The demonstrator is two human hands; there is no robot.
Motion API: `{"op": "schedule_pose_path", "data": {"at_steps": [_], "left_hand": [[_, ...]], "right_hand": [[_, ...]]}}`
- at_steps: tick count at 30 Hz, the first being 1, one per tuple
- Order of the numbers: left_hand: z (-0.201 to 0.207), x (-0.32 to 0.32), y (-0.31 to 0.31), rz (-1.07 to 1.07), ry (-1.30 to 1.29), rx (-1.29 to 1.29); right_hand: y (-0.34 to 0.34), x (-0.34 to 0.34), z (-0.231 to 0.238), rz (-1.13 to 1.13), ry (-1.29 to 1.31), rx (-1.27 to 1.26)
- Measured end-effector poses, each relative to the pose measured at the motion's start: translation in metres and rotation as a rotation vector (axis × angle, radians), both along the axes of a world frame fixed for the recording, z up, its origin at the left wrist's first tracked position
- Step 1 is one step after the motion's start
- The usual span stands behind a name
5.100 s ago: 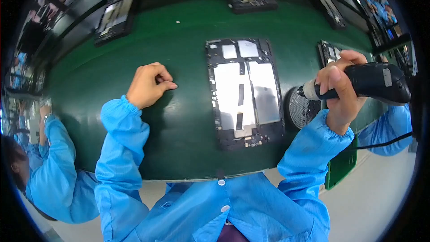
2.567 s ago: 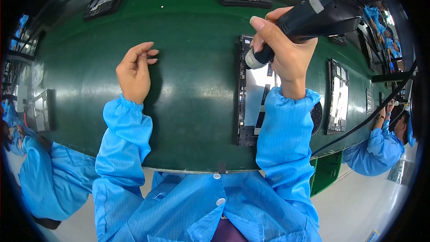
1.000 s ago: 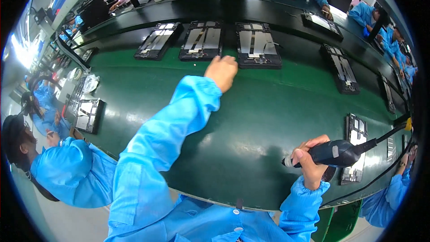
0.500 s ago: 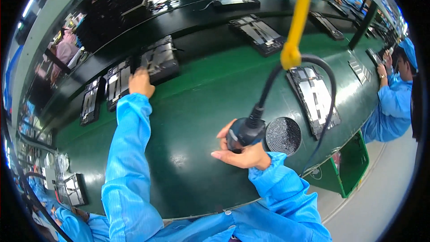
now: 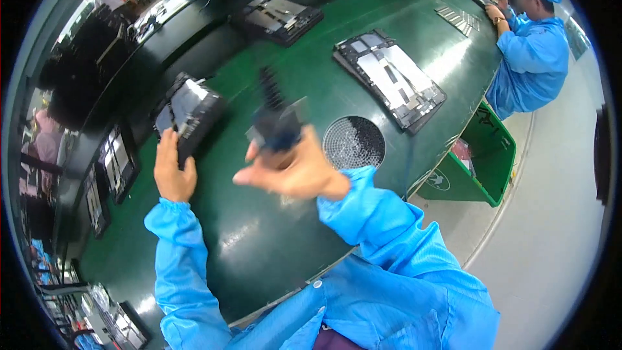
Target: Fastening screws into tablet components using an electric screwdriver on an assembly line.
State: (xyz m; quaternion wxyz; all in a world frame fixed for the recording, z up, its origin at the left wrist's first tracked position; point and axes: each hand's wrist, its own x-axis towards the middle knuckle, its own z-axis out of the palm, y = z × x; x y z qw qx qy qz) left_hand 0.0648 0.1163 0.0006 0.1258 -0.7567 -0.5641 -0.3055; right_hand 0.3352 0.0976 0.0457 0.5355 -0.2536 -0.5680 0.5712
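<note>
My left hand [image 5: 173, 167] grips the near corner of an opened tablet [image 5: 189, 107] with silver panels and a black frame, fingers over its edge and thumb against its side. My right hand [image 5: 299, 170] is closed round a black corded electric screwdriver [image 5: 275, 131], held above the table and blurred by motion; its tip is hidden. Just right of that hand lies a round dish [image 5: 353, 146] with dark small parts, too small to make out. A larger opened tablet [image 5: 395, 81] lies beyond the dish.
More opened tablets [image 5: 278, 16] lie at the far side and left [image 5: 118, 163] of the green table [image 5: 259, 246]. A strip of metal pieces [image 5: 457, 21] lies far right, near a co-worker [image 5: 531, 39] in blue. A green bin [image 5: 463, 175] stands beside the table's right edge.
The view has swung to the right. My left hand has come nearer with the tablet, which now lies apart from the others. My right hand has carried the screwdriver left, towards that tablet.
</note>
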Motion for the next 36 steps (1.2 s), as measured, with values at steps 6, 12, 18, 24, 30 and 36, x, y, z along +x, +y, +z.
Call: {"op": "schedule_pose_path", "data": {"at_steps": [6,12,18,24,30,36], "left_hand": [[0.002,0.06,-0.091,-0.149,0.049,-0.118],[0.01,0.089,-0.156,-0.197,0.076,-0.333],[0.021,0.11,-0.143,-0.185,-0.204,-0.469],[0.017,0.122,-0.087,-0.205,-1.276,-0.869],[0.024,0.113,-0.051,-0.209,-1.251,-0.91],[0.009,0.108,-0.005,-0.004,-0.99,-0.247]], "right_hand": [[0.014,0.077,0.025,-0.373,0.134,0.106],[0.034,0.102,0.003,-0.392,0.175,0.177],[0.048,0.097,0.0,-0.417,0.13,0.155],[0.055,0.097,-0.007,-0.39,0.1,0.135],[0.056,0.097,-0.009,-0.38,0.098,0.125],[0.059,0.096,-0.011,-0.379,0.0,0.11]]}}
